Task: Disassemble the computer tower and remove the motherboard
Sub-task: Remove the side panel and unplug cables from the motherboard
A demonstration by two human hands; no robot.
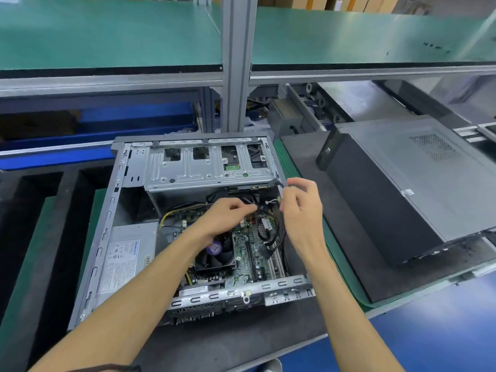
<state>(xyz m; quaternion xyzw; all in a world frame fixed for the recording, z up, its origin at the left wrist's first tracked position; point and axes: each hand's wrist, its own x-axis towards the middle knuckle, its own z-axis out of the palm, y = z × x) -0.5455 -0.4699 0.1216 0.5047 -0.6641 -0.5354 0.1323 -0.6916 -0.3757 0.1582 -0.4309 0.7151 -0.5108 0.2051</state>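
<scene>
An open grey computer tower lies on its side on the bench. Inside it I see the green motherboard, a black cooler fan, a silver power supply at the left and a metal drive cage at the far end. My left hand reaches into the case and pinches a black cable above the board. Over the case's right wall, my right hand hovers with fingers curled around a thin black cable near the drive cage corner.
A second tower, closed, lies on a dark mat to the right. Black foam trays sit at the left. An aluminium post and a green shelf rise behind the case. A roller conveyor runs at the back right.
</scene>
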